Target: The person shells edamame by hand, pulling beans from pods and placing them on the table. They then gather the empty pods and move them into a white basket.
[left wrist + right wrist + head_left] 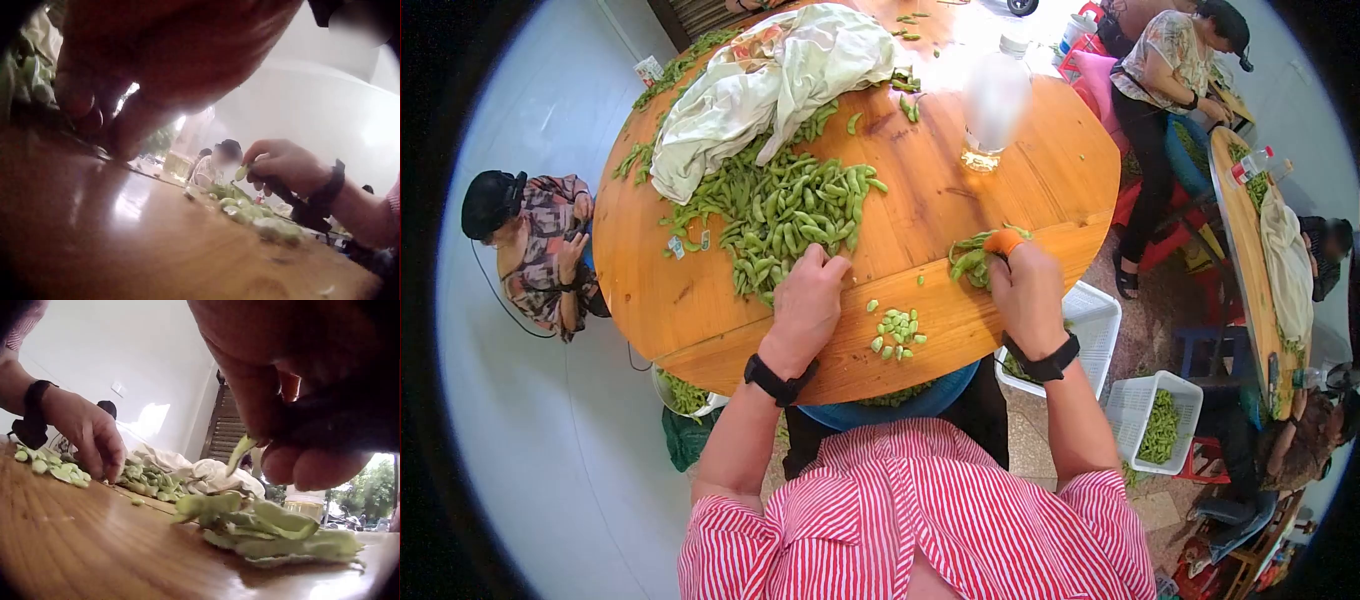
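Note:
My left hand is at the near edge of the big edamame pile, fingers bent down to the table. In the left wrist view its thumb and fingertips are apart, with nothing visible between them. My right hand, with an orange cover on one finger, pinches a green edamame pod. It is right above a small heap of pods, some looking flattened, at the table's right side. Shelled beans lie in a loose group between my hands.
A white cloth covers the pile's far part on the round wooden table. Beyond my right hand stands a clear cup of yellowish liquid. Below the edge are a blue basin and white baskets. Other people sit left and right.

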